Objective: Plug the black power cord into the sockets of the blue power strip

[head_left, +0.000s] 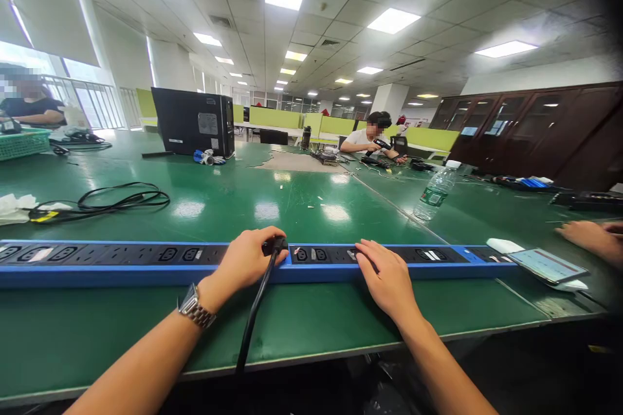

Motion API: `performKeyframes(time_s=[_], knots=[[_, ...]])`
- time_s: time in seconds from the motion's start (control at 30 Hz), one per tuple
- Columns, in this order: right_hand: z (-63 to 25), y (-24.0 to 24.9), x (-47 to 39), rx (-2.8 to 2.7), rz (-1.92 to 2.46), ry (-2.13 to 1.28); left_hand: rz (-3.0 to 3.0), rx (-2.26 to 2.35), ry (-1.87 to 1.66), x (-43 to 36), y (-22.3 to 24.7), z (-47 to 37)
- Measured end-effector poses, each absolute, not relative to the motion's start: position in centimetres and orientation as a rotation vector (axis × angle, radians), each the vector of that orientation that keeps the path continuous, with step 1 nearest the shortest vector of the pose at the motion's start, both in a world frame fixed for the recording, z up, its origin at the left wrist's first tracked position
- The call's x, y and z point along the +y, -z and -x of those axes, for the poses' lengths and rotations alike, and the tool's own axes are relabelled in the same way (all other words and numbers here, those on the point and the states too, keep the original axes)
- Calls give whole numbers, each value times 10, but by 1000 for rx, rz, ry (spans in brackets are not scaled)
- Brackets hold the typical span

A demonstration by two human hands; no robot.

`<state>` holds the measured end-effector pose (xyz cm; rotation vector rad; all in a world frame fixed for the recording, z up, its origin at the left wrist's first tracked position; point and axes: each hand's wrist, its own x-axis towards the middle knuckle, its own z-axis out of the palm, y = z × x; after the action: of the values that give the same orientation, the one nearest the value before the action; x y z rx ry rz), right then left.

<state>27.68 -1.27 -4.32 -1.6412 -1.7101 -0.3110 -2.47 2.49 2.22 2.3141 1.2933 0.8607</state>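
A long blue power strip (146, 277) with rows of black sockets lies across the green table in front of me. My left hand (246, 259), with a metal watch (195, 306) on its wrist, is closed around a black power plug (275, 245) at the strip's middle. From the plug a black cord (254, 319) runs down over the table's front edge. Whether the plug sits in a socket is hidden by my fingers. Farther right, my right hand (388, 277) rests on the strip, holding nothing I can see, its fingers stretched over the sockets.
A plastic water bottle (438, 191) stands behind the strip. At its right end lies a phone-like screen (549, 264), near another person's hand (591, 237). Behind are a coiled black cable (111, 201), a computer tower (192, 123) and a seated person (357, 141) holding a tool.
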Motion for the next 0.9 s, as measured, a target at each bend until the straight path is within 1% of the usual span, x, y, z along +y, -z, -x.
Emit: performKeyframes(time_s=[0.13, 0.63, 0.8, 0.9], knots=[[-276, 43, -13, -1710, 1644, 305, -2399, 1359, -833, 22, -20, 20], [-275, 42, -14, -1704, 1680, 281, -2559, 1305, -862, 16, -12, 17], [-275, 42, -14, -1696, 1683, 267, -2545, 1282, -880, 15, -11, 18], [-275, 42, -14, -1700, 1676, 276, -2414, 1209, -951, 20, -11, 20]])
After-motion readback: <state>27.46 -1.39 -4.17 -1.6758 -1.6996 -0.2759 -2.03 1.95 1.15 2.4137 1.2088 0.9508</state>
